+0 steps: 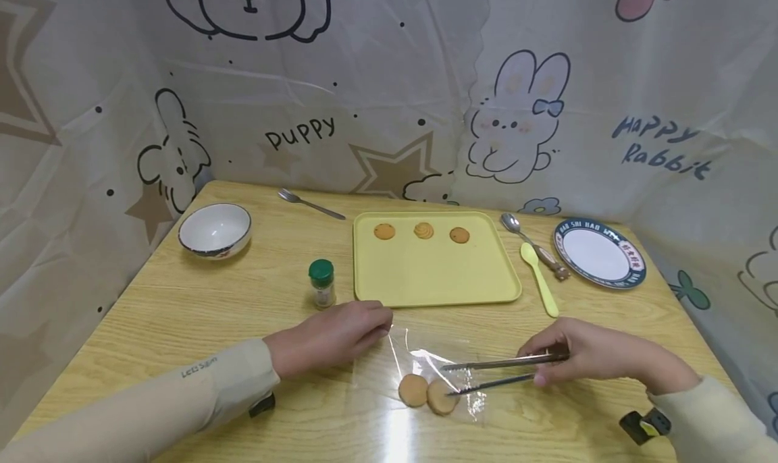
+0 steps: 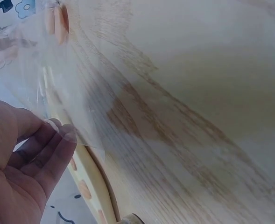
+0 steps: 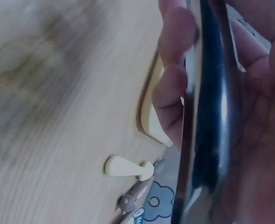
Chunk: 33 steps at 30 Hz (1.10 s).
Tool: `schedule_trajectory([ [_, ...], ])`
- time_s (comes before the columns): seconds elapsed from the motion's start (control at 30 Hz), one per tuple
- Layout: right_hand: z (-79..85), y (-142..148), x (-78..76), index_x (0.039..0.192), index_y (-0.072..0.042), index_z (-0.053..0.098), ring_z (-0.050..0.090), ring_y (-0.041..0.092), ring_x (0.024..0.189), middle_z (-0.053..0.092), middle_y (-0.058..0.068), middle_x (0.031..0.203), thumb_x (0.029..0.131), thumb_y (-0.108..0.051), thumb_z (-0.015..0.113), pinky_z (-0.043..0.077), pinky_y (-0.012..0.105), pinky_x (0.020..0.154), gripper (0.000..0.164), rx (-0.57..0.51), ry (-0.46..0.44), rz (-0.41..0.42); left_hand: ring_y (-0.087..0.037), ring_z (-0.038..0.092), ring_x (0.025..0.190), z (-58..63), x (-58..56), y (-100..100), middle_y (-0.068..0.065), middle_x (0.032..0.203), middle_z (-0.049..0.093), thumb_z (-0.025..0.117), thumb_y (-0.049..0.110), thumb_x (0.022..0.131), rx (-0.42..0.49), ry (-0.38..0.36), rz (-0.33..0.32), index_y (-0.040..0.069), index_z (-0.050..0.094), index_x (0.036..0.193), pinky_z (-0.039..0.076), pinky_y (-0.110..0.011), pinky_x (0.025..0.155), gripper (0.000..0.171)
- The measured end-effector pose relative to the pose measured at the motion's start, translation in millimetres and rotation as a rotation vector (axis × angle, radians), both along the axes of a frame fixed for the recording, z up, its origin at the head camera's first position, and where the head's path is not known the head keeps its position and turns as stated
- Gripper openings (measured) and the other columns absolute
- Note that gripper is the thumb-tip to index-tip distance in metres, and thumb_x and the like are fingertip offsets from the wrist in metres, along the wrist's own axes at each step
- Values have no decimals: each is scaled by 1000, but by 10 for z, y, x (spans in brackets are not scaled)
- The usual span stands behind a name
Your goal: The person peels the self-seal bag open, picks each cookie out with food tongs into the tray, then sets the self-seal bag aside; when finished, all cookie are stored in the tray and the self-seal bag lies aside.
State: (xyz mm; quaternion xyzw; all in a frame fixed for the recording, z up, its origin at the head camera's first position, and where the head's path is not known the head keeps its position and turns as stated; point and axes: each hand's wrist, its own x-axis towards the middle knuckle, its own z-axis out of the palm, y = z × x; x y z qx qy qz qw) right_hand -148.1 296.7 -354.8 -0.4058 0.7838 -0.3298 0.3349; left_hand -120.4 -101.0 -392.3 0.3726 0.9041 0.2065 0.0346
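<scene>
Near side of the tray [image 1: 437, 274], left fingers [image 1: 372, 318] pinch the bag [image 1: 419, 355], two cookies [image 1: 413, 391] inside; right fingers [image 1: 547, 335] grip tongs [image 1: 510, 363]!

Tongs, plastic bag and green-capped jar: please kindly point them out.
Tongs [image 1: 501, 364]: head view, upper prong's middle.
Plastic bag [image 1: 419, 365]: head view, glossy film near its middle.
Green-capped jar [image 1: 323, 292]: head view, body below the cap.

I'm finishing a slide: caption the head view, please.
Left hand pinches a clear plastic bag of two round cookies; right hand holds open metal tongs.
</scene>
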Motion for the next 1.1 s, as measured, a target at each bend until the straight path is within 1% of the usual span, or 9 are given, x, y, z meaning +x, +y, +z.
schedule_trajectory([
  [0.07,-9,-15,27,116,-10,68,61,-3,77,72,-6,95,88,-17,70,53,23,65,29,11,22,-13,-4,47,70,2,1,0,10,77,48,50,21,101,0,-3,-1,18,55,88,43,-16,62,14],
  [0.17,-18,-25,52,118,-10,67,59,-3,76,70,-10,91,87,-22,71,52,22,63,33,51,45,-48,-4,47,70,1,1,1,10,77,48,50,21,101,-2,-4,-1,19,55,88,43,-16,62,14],
  [0.27,-21,-1,47,118,-10,67,59,-3,75,70,-8,88,86,-28,72,52,22,61,37,70,71,-72,-4,47,69,3,-3,3,10,77,48,50,21,101,-5,0,1,19,55,87,43,-16,62,15],
  [0.5,-27,137,-16,117,-7,68,58,-2,70,70,-8,85,87,-29,71,51,22,58,37,82,119,-135,-4,46,68,22,-5,7,9,76,47,50,18,101,0,7,-2,19,54,85,42,-16,61,16],
  [0.67,-76,154,18,116,-6,68,56,-4,72,69,-8,85,88,-30,70,50,21,59,37,68,165,-114,-4,46,69,24,-4,9,9,76,47,51,18,101,-8,17,-2,20,53,85,42,-16,61,16],
  [0.83,-78,104,83,117,-12,68,54,-5,75,65,-11,84,88,-29,71,48,20,62,34,51,233,-113,-4,47,69,20,-3,16,9,77,48,51,18,100,-8,22,-1,19,54,85,43,-15,61,15],
  [0.97,-64,68,119,117,-14,68,55,-5,75,67,-10,88,88,-29,70,49,19,61,32,51,247,-99,-4,47,69,17,-5,22,9,77,48,51,19,100,-14,28,0,19,54,85,42,-15,61,15],
  [1.1,-83,72,129,115,-14,69,54,-5,73,67,-8,86,88,-29,71,49,19,60,31,51,257,-88,-4,46,69,18,-5,23,9,76,48,51,20,101,-24,23,0,19,54,85,42,-16,61,15],
])
